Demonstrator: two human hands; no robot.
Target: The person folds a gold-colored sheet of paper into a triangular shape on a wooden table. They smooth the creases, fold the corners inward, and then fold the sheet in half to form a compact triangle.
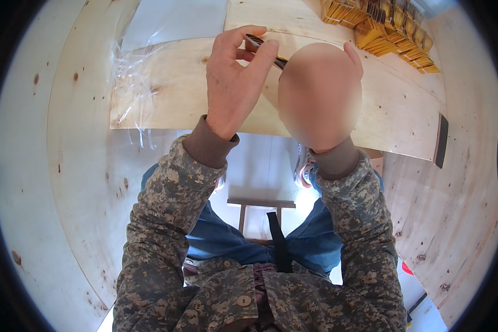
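My left hand (238, 77) is raised over the wooden tabletop, its thumb and fingers closed on a thin, glossy dark piece with gold along it (280, 62). The piece slants down to the right toward my right hand (321, 102). A blurred oval covers most of that right hand; one fingertip shows at its upper right edge. Whether the right hand grips the dark piece's other end is hidden. What kind of thing the dark piece is, I cannot make out.
Bundled stacks of yellow-brown packets (382, 30) stand at the back right of the tabletop (171, 105). Clear plastic strips (133, 83) hang over its left edge near a pale sheet (174, 22). Wooden panels (66, 138) rise on both sides. Below is a small wooden stool (260, 203).
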